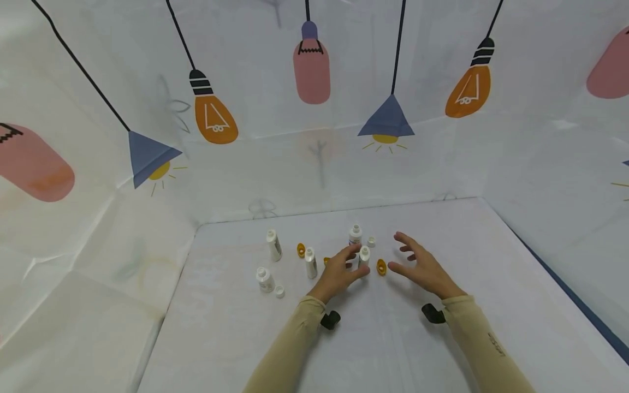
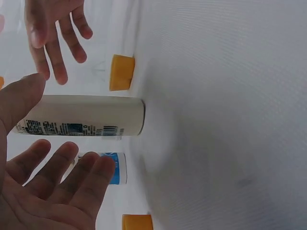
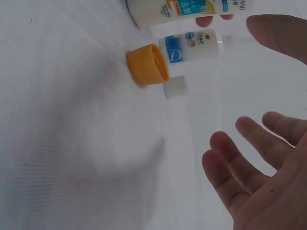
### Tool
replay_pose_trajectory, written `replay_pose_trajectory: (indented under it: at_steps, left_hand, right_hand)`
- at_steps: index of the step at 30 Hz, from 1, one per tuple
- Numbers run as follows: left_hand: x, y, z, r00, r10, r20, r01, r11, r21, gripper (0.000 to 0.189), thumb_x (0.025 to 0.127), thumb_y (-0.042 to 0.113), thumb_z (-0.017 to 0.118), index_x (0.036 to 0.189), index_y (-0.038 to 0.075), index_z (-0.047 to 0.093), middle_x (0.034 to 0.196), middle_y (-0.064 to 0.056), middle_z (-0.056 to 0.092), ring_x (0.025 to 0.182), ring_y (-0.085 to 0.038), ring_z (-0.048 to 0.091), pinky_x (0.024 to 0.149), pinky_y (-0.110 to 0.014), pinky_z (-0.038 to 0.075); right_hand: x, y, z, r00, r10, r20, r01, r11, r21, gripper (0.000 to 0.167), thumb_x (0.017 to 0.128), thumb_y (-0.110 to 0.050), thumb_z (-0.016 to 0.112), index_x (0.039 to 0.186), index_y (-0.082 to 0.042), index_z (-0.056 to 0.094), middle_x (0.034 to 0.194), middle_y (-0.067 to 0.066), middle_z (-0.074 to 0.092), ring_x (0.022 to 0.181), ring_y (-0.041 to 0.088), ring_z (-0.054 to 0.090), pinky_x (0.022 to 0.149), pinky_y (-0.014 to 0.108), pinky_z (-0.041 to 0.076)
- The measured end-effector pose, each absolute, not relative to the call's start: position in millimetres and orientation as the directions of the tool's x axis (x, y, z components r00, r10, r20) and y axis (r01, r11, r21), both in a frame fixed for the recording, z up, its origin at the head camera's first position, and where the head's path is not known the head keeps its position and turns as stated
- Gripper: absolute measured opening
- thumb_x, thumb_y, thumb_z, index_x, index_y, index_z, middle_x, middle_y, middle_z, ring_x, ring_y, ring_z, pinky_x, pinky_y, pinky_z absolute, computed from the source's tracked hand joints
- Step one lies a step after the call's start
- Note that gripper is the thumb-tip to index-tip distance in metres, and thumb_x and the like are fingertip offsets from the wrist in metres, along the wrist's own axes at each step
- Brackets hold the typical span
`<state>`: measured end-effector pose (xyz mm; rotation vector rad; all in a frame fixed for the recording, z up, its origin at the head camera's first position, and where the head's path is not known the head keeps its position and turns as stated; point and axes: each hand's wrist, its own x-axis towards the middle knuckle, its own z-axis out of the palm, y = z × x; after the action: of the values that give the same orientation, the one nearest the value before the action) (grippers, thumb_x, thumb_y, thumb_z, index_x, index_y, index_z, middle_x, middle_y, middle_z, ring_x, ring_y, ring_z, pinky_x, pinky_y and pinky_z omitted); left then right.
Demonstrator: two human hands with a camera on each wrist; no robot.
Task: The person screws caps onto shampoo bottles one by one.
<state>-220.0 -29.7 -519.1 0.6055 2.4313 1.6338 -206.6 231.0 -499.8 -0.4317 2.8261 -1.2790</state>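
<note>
Head view: left hand (image 1: 339,274), thumb and fingers spread apart, is placed about a white bottle (image 1: 364,255) upright on the tabletop (image 1: 383,355); whether it touches cannot be told. Right hand (image 1: 426,270) is likewise spread, near an orange cap (image 1: 381,267) beside that bottle. Behind stand a blue-labelled bottle (image 1: 355,234) and white cap (image 1: 371,241).

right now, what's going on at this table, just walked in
Someone is working bare-handed among white bottles. The left hand is around one bottle, though whether it touches it is unclear. The right hand is open and holds nothing, with an orange cap on the table between the two hands. Four other bottles stand nearby, with two white caps and more orange caps loose among them.
</note>
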Motion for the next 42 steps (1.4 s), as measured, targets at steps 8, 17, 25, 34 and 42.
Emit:
replay_pose_trajectory:
  at_steps: [8, 17, 25, 34, 42]
  left_hand:
    - [-221.5, -28.0, -514.8, -0.892, 0.425, 0.154, 0.305, 0.314, 0.899, 0.062, 0.096, 0.028, 0.073, 0.150, 0.010, 0.048, 0.143, -0.003, 0.058, 0.129, -0.017, 0.055, 0.106, -0.037, 0.047]
    - [-221.2, -29.7, -515.1, -0.880, 0.449, 0.152, 0.296, 0.270, 0.916, 0.062, 0.096, 0.021, 0.073, 0.150, 0.006, 0.047, 0.136, -0.006, 0.062, 0.124, -0.014, 0.059, 0.102, -0.031, 0.049]
    - [-222.0, -28.1, -515.7, -0.876, 0.453, 0.166, 0.298, 0.238, 0.925, 0.061, 0.096, 0.020, 0.073, 0.149, 0.006, 0.048, 0.135, -0.006, 0.063, 0.123, -0.014, 0.060, 0.102, -0.032, 0.049]
    - [-222.4, -25.4, -520.1, -0.875, 0.453, 0.173, 0.291, 0.206, 0.934, 0.062, 0.096, 0.018, 0.073, 0.149, 0.003, 0.046, 0.134, -0.005, 0.062, 0.122, -0.012, 0.060, 0.100, -0.027, 0.049]
    - [-222.3, -25.1, -524.5, -0.887, 0.440, 0.141, 0.263, 0.230, 0.937, 0.057, 0.095, 0.020, 0.074, 0.147, 0.013, 0.050, 0.134, -0.003, 0.062, 0.122, -0.011, 0.059, 0.097, -0.022, 0.049]
  right_hand:
    - [-210.4, 228.3, -507.6, -0.945, -0.301, 0.125, -0.293, 0.616, -0.732, 0.085, 0.089, -0.027, 0.081, 0.158, -0.014, 0.033, 0.155, 0.014, 0.043, 0.123, 0.037, 0.055, 0.094, 0.056, 0.049]
    - [-214.4, 229.0, -521.9, -0.941, -0.331, 0.069, -0.263, 0.591, -0.762, 0.077, 0.088, -0.025, 0.082, 0.153, -0.008, 0.043, 0.146, 0.014, 0.052, 0.105, 0.028, 0.059, 0.080, 0.038, 0.051]
    - [-218.2, 226.0, -525.0, -0.943, -0.327, 0.057, -0.276, 0.677, -0.682, 0.068, 0.085, -0.029, 0.084, 0.144, -0.008, 0.056, 0.123, 0.013, 0.062, 0.099, 0.028, 0.051, 0.081, 0.042, 0.042]
    - [-226.2, 224.8, -532.9, -0.930, -0.356, 0.089, -0.307, 0.622, -0.720, 0.066, 0.083, -0.022, 0.087, 0.138, 0.001, 0.058, 0.135, 0.018, 0.060, 0.107, 0.030, 0.055, 0.091, 0.045, 0.046]
    - [-229.8, 223.1, -538.8, -0.918, -0.383, 0.107, -0.334, 0.596, -0.730, 0.057, 0.083, -0.022, 0.086, 0.132, -0.002, 0.064, 0.131, 0.016, 0.060, 0.116, 0.033, 0.054, 0.095, 0.048, 0.047]
